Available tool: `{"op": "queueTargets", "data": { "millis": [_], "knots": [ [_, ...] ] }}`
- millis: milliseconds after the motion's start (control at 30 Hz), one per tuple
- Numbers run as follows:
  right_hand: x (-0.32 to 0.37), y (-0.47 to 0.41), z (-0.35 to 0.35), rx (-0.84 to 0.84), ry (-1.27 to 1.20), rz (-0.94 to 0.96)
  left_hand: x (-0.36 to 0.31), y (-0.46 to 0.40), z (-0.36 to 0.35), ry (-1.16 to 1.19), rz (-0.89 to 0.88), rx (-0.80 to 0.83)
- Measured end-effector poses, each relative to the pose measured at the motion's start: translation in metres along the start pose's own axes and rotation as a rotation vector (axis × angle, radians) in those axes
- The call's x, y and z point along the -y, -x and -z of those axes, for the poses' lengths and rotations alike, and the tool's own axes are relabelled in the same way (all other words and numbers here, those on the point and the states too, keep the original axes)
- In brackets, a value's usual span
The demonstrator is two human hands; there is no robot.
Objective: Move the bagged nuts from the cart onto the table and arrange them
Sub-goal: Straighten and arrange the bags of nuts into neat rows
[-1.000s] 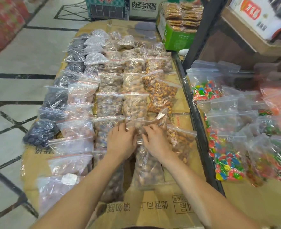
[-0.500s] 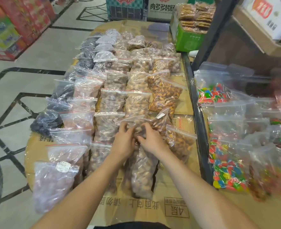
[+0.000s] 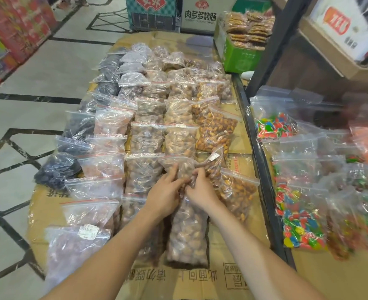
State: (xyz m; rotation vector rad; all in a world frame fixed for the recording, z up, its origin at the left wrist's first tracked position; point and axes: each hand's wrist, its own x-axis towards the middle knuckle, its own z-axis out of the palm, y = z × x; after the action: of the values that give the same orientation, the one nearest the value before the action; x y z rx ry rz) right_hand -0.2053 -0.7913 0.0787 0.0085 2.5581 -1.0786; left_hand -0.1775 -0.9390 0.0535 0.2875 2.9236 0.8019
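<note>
One bag of nuts (image 3: 187,230) lies on the cardboard-covered counter (image 3: 233,284), its long axis running from the person toward the rows beyond. Both hands, the left hand (image 3: 164,192) and right hand (image 3: 201,191), curl their fingers around its bunched top end.

Bagged coloured candies (image 3: 300,221), green box (image 3: 239,55) of biscuit packs (image 3: 249,29).

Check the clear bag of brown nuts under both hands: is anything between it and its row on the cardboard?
Nothing visible. The left hand and right hand already grip the clear bag of brown nuts, which lies in line with its column on the cardboard-covered table. The neighbouring orange-nut bag sits beside it.
</note>
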Motion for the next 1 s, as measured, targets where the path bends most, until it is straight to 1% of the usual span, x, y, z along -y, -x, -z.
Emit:
{"op": "queueTargets", "data": {
  "millis": [133, 233, 300, 367, 500, 600, 667, 767, 833, 900, 967, 1000],
  "knots": [
    [0.002, -0.001, 0.002, 0.081, 0.031, 0.024, 0.000, 0.000, 0.007, 0.019, -0.060, 0.034],
    [-0.004, 0.001, 0.005, 0.131, -0.009, -0.007, 0.000, -0.006, 0.014, -0.032, -0.022, 0.097],
    [-0.006, -0.005, 0.012, 0.127, -0.096, -0.059, -0.002, -0.009, 0.017, -0.074, 0.001, 0.133],
    [-0.002, -0.013, 0.016, 0.091, -0.225, -0.128, 0.000, -0.008, 0.017, -0.063, 0.006, 0.126],
    [0.009, -0.027, 0.014, -0.061, -0.254, -0.153, -0.004, 0.002, 0.008, -0.071, 0.033, 0.064],
    [0.013, -0.024, 0.009, -0.160, -0.301, -0.086, -0.006, 0.007, 0.005, -0.116, 0.039, 0.061],
    [0.007, -0.021, 0.008, -0.191, -0.265, -0.042, -0.003, 0.007, 0.010, -0.142, 0.052, 0.074],
    [0.004, -0.021, 0.011, -0.152, -0.117, -0.083, -0.002, 0.006, 0.016, -0.215, 0.057, 0.143],
    [0.006, -0.021, 0.014, -0.136, -0.075, -0.060, -0.009, 0.003, 0.019, -0.218, 0.071, 0.168],
    [0.003, -0.014, 0.017, -0.105, -0.065, -0.018, -0.016, 0.001, 0.019, -0.217, 0.068, 0.115],
    [-0.007, -0.006, 0.017, -0.015, -0.011, 0.026, -0.017, 0.000, 0.018, -0.265, 0.022, 0.030],
    [-0.012, -0.003, 0.016, 0.028, 0.018, 0.022, -0.015, -0.001, 0.016, -0.289, 0.002, 0.038]
  ]
}}
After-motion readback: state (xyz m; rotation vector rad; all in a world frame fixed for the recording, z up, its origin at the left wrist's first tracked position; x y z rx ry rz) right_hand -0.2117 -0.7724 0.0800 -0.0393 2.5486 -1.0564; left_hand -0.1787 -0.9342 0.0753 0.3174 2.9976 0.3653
